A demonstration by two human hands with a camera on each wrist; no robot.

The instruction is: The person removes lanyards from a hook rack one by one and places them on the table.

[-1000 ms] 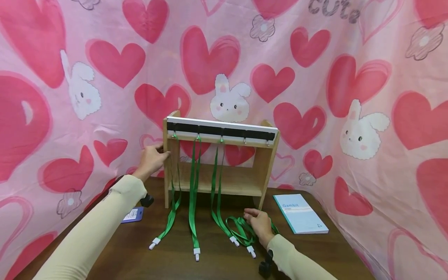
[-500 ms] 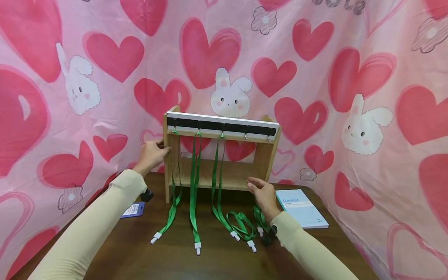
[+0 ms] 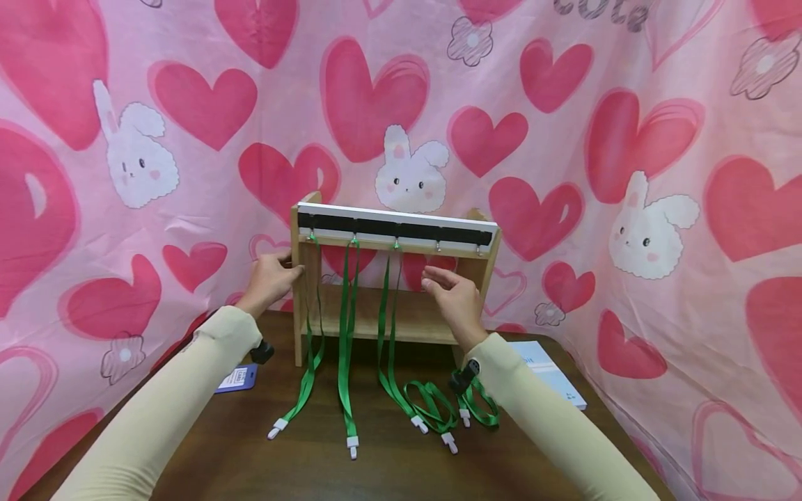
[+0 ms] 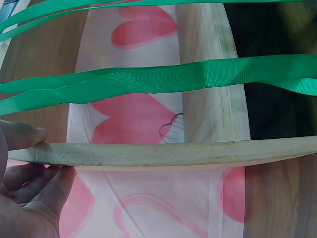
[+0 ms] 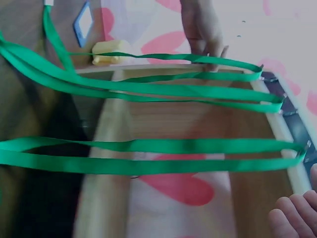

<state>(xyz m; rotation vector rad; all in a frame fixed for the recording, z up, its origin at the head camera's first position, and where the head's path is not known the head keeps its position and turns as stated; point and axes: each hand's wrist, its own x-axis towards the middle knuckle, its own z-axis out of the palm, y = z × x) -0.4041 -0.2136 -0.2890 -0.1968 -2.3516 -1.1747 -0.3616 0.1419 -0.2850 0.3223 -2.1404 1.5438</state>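
Note:
A wooden rack (image 3: 476, 292) stands on the dark table (image 3: 388, 466), with a black-and-white hook rail (image 3: 401, 231) along its top. Three green lanyards (image 3: 346, 334) hang from the left hooks; the two right hooks are bare. My left hand (image 3: 272, 275) grips the rack's left side panel (image 4: 173, 153), thumb in front and fingers (image 4: 34, 193) behind. My right hand (image 3: 447, 289) is raised before the shelf, just under the fourth hook, fingers loosely curled with nothing seen between them; its fingertips (image 5: 292, 213) show below the hung lanyards (image 5: 148, 151). Two loose lanyards (image 3: 432, 407) (image 3: 484, 409) lie on the table.
A light blue booklet (image 3: 554, 372) lies to the right of the rack, partly under my right forearm. A blue badge card (image 3: 238, 378) lies at the left. The pink heart-print curtain (image 3: 564, 174) closes in the back and both sides.
My right hand rose from the loose lanyards on the table to the hook rail's height. One loose lanyard shifted right, away from the other. My left hand stayed on the rack.

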